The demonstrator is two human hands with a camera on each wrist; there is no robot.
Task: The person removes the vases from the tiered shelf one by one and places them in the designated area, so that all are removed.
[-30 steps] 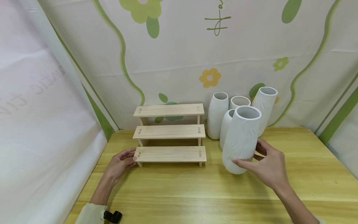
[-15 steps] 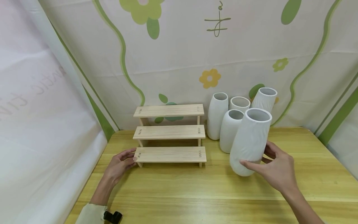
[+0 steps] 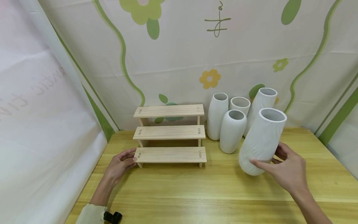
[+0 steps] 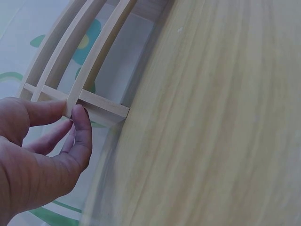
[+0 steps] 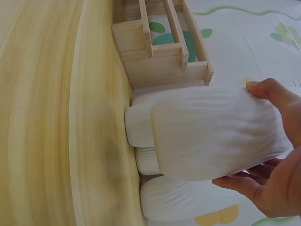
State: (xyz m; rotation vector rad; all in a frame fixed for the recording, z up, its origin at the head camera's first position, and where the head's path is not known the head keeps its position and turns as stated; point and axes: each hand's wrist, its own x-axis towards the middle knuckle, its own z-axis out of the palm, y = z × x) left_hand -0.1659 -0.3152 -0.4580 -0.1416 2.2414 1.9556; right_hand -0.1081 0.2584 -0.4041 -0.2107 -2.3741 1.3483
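My right hand (image 3: 289,168) grips a white ribbed vase (image 3: 263,143), thumb on the near side and fingers behind. Its base hangs off the tabletop, as the right wrist view shows, and the vase tilts to the right. At the left, my left hand (image 3: 118,165) pinches the left end of the lowest board of a three-step wooden riser (image 3: 170,155). In the left wrist view, thumb and index fingers (image 4: 81,136) meet at that board's corner. Behind the held vase stand a short smooth vase (image 3: 232,133), a tall slim vase (image 3: 217,116) and another ribbed vase (image 3: 261,104).
A further white vase (image 3: 240,104) is partly hidden behind the short one. The wooden table (image 3: 179,193) runs back to a white curtain (image 3: 173,62) printed with flowers and leaves. At the left hangs another white sheet (image 3: 50,124) along the table edge.
My right hand has carried the ribbed vase to the right, uncovering the short smooth vase behind it. The left hand and the riser have stayed in place.
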